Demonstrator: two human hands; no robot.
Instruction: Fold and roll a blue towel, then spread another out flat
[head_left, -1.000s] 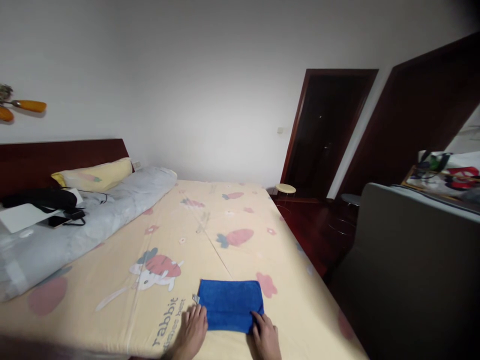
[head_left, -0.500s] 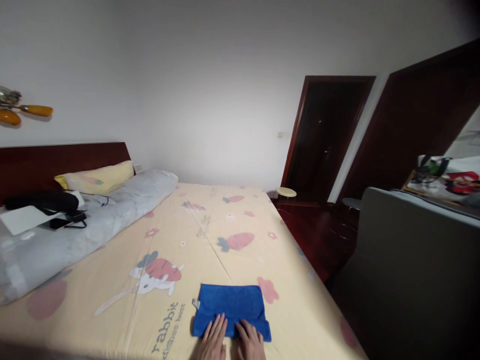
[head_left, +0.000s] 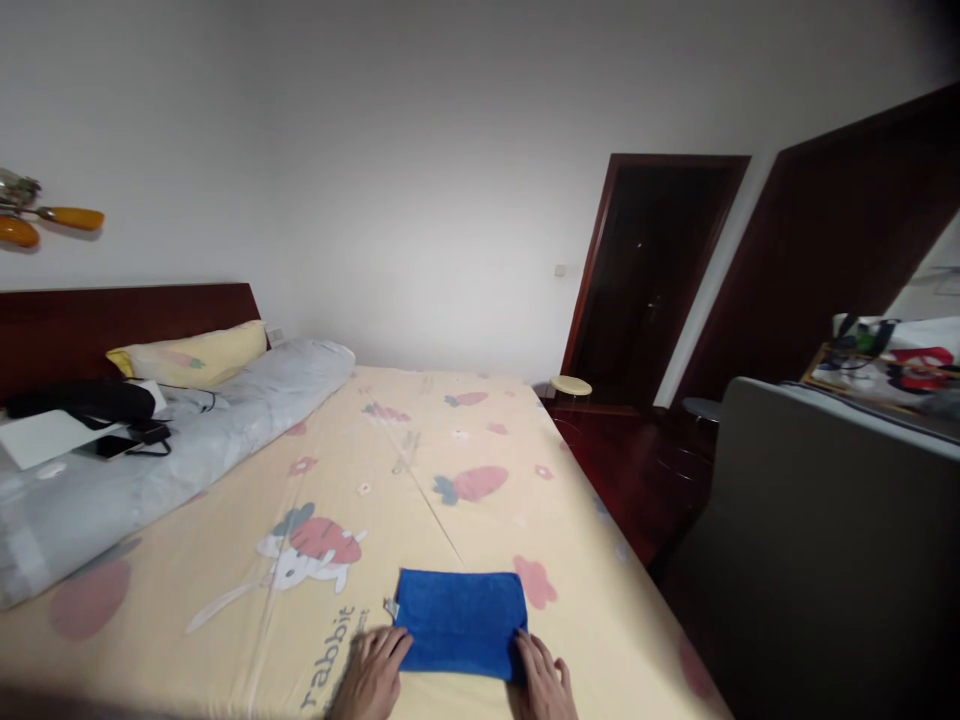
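Looking down through the head camera, I see the folded blue towel [head_left: 461, 622] lying flat near the close edge of the bed sheet [head_left: 450, 450], just right of the printed word "rabbit". The left hand [head_left: 373, 672] rests palm down on the sheet, fingers loosely spread, its fingertips touching the towel's near left corner. The right hand [head_left: 544, 680] lies flat as well, fingers close together and laid on the near right corner. I cannot tell whether any fingertip is tucked under the cloth. A small white tag [head_left: 390, 606] sticks out at the towel's left edge. Farther up the bed, a grey rolled quilt [head_left: 187, 440] runs along the left side toward a yellow pillow [head_left: 191, 352] by the dark headboard [head_left: 112, 320]. A round stool [head_left: 571, 386] stands beside the dark doorway [head_left: 652, 270].
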